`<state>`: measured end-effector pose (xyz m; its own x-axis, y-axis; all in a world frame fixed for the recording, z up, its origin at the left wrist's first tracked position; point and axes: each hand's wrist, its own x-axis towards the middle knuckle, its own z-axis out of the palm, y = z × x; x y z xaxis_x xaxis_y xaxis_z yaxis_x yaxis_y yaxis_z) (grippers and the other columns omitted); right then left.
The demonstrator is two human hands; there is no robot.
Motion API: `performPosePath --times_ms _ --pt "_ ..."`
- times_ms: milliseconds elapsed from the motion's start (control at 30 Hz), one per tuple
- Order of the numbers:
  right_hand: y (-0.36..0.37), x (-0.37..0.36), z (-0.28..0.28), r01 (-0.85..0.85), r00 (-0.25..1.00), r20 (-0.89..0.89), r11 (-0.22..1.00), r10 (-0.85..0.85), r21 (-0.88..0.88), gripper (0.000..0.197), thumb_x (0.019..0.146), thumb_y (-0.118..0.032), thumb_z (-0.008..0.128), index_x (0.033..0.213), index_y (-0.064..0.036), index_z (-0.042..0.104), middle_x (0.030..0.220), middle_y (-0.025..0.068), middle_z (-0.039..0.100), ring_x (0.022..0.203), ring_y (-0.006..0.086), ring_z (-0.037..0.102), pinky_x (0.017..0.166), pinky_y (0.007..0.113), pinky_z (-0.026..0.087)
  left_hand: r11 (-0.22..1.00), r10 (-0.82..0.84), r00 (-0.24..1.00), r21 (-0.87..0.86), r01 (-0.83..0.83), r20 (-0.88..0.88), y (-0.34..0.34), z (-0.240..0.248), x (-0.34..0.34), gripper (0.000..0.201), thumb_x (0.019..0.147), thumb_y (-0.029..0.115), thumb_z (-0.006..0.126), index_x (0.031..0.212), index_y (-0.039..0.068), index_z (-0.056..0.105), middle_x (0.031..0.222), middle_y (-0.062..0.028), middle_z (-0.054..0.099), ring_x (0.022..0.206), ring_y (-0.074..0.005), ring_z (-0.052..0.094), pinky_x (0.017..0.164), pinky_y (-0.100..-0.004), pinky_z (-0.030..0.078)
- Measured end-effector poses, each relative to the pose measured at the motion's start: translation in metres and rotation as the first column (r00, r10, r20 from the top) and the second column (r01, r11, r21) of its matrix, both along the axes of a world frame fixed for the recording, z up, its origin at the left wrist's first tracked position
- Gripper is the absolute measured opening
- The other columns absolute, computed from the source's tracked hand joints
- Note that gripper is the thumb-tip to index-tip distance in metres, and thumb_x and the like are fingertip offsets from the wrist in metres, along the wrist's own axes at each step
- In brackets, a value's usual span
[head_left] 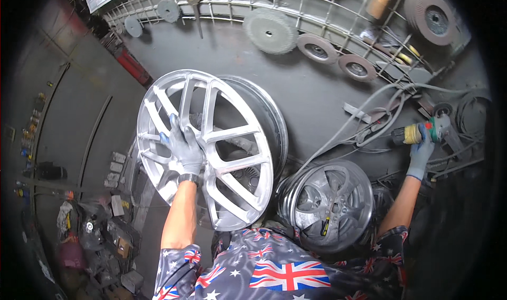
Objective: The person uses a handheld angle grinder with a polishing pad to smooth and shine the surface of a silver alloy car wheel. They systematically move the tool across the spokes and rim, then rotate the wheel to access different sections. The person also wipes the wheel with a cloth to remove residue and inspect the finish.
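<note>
A large silver alloy wheel (238,165) with many spokes stands tilted in front of me, its face toward me. My left hand (186,148), in a grey glove, lies on the spokes near the hub with its fingers stretched out. Off to the right, my right hand (422,154), gloved too, is wrapped round an angle grinder (436,129) with a green and red body and yellow wrapping. The grinder is well apart from the wheel, above cables and metal pieces. Whether its disc spins cannot be seen.
A second, darker alloy wheel (343,194) lies near my body, with a yellow-handled screwdriver (326,225) on it. Flap discs (356,67) and a large toothed disc (270,31) hang on a wire rack at the back. A grey hose (343,128) runs rightward. Clutter (100,231) fills the lower left.
</note>
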<state>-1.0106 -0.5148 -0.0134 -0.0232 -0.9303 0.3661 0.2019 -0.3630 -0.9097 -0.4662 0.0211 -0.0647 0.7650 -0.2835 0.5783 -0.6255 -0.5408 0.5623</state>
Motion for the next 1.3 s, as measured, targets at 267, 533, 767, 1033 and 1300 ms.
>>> performPosePath --times_ms 267,533,767,1033,1300 --pt "-0.007 -0.009 0.002 -0.011 0.997 0.079 0.997 0.005 0.081 0.032 0.087 0.0 0.074 0.117 0.0022 0.066 0.118 0.0105 0.067 0.105 0.0212 0.068 0.094 0.037 0.057 1.0 -0.011 0.997 0.021 0.012 -0.074 -0.004 0.005 -0.009 0.056 0.107 0.028 0.047 0.155 0.0 0.038 0.157 -0.0212 0.044 0.145 -0.0357 0.042 0.121 -0.0436 0.025" --pt "-0.002 -0.005 -0.02 -0.038 0.998 0.044 0.994 0.034 0.104 0.031 0.087 -0.001 0.074 0.117 0.0036 0.066 0.123 0.011 0.066 0.11 0.0212 0.066 0.096 0.037 0.056 0.999 0.026 0.997 0.043 -0.029 0.076 -0.004 0.0 -0.001 0.059 0.105 0.033 0.046 0.157 0.006 0.038 0.135 -0.0207 0.062 0.127 -0.0353 0.056 0.124 -0.0572 0.008" --pt "0.015 -0.006 -0.026 0.006 0.813 -0.539 0.93 -0.219 -0.368 0.039 0.089 -0.001 0.073 0.126 0.0 0.063 0.13 0.0098 0.063 0.12 0.0221 0.062 0.104 0.038 0.05 0.997 0.034 0.998 0.063 -0.037 0.048 -0.007 0.004 -0.005 0.058 0.105 0.032 0.045 0.157 0.008 0.038 0.137 -0.0202 0.062 0.126 -0.0349 0.057 0.124 -0.0558 0.007" --pt "0.045 0.009 -0.039 0.203 0.824 -0.476 0.944 -0.308 -0.259 0.04 0.096 -0.014 0.071 0.129 0.0059 0.06 0.13 0.0141 0.063 0.122 0.0248 0.06 0.107 0.038 0.046 0.999 -0.003 1.0 0.045 0.003 -0.003 -0.012 0.003 -0.004 0.061 0.106 0.035 0.043 0.156 0.002 0.037 0.16 -0.0182 0.042 0.148 -0.0333 0.038 0.125 -0.0515 0.007" --pt "0.299 0.196 -0.006 -0.242 0.97 0.125 0.899 0.21 0.364 0.027 0.104 -0.006 0.05 0.127 -0.0007 0.063 0.125 0.0121 0.065 0.119 0.0243 0.062 0.105 0.036 0.048 1.0 0.011 0.993 0.018 -0.009 -0.118 -0.022 0.006 -0.014 0.064 0.108 0.039 0.038 0.157 -0.002 0.032 0.162 -0.0195 0.037 0.152 -0.034 0.03 0.125 -0.0457 0.007"
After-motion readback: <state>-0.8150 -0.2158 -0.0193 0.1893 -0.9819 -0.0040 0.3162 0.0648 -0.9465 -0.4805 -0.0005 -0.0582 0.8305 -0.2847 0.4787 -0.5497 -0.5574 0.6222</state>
